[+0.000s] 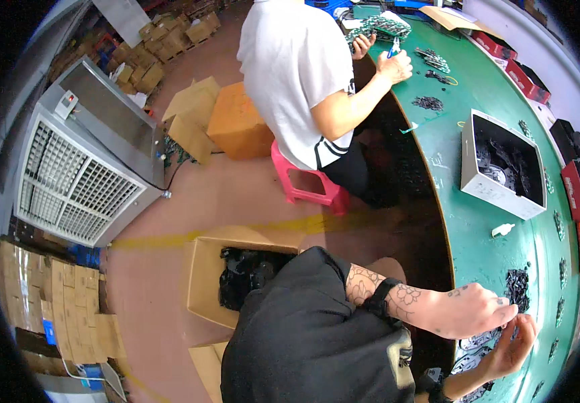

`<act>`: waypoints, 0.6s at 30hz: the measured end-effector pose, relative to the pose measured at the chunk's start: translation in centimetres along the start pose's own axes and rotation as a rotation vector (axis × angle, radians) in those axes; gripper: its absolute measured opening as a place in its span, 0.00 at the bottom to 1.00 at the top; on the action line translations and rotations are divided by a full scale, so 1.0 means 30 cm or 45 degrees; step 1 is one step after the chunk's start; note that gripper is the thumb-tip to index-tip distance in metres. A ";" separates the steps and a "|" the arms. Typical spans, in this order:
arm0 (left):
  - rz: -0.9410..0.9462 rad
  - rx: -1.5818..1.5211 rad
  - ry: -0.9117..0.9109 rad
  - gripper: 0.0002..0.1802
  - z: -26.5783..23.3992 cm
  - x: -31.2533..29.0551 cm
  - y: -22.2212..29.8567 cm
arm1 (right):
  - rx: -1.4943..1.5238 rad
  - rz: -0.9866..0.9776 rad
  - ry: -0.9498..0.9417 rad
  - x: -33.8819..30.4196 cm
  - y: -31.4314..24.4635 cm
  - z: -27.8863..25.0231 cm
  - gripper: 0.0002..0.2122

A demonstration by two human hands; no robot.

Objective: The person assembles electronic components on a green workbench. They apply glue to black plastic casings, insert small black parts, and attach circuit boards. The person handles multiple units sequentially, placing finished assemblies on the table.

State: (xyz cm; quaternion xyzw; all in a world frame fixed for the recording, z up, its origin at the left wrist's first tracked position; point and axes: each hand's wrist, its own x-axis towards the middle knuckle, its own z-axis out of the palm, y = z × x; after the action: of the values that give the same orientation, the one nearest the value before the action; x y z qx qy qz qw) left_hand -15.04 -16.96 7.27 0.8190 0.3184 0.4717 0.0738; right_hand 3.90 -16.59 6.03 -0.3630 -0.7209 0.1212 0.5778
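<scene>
Over the near end of the green workbench point(464, 252), my left hand point(471, 312) is closed, with a dark band round its wrist. Beside it is my right hand point(513, 346), thumb and fingers pinched. Their fingertips meet, and whatever lies between them is too small and hidden to make out. Just beyond the fingers is a heap of small black parts point(517, 285). Pale round pieces with black parts point(471, 344) lie partly covered under my hands. A small white bottle point(503, 230) lies farther up the bench.
A white box point(472, 161) of black parts stands on the bench. Red bins point(576, 191) line its far side. A co-worker point(297, 74) sits on a pink stool point(307, 183), holding a blue-handled tool and green cord. An open carton point(203, 275) and a grey air cooler point(82, 174) stand left.
</scene>
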 end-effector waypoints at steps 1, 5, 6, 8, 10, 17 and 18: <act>-0.012 -0.008 -0.008 0.15 -0.005 -0.002 -0.001 | -0.009 -0.007 -0.017 0.004 -0.008 0.005 0.11; -0.049 -0.018 -0.028 0.15 -0.023 -0.010 0.006 | -0.114 -0.085 0.023 0.010 -0.056 0.044 0.11; -0.054 -0.015 -0.030 0.14 -0.026 -0.010 0.009 | -0.157 -0.117 0.059 0.008 -0.068 0.057 0.11; -0.065 -0.027 -0.044 0.14 -0.026 -0.014 0.012 | -0.271 -0.101 0.128 -0.009 -0.078 0.073 0.10; -0.077 -0.045 -0.051 0.14 -0.027 -0.018 0.014 | -0.341 -0.079 0.133 -0.015 -0.082 0.074 0.09; -0.051 -0.031 -0.042 0.14 -0.012 -0.031 0.010 | -0.251 0.036 0.004 -0.018 -0.067 0.033 0.09; -0.048 -0.006 -0.035 0.15 -0.016 -0.032 0.014 | -0.221 0.059 -0.015 -0.017 -0.066 0.032 0.09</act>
State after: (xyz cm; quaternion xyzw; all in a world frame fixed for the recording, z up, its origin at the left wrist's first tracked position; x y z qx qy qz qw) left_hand -15.60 -17.96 7.01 0.8191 0.3317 0.4595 0.0888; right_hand 2.30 -18.10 6.54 -0.4276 -0.7235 0.0740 0.5369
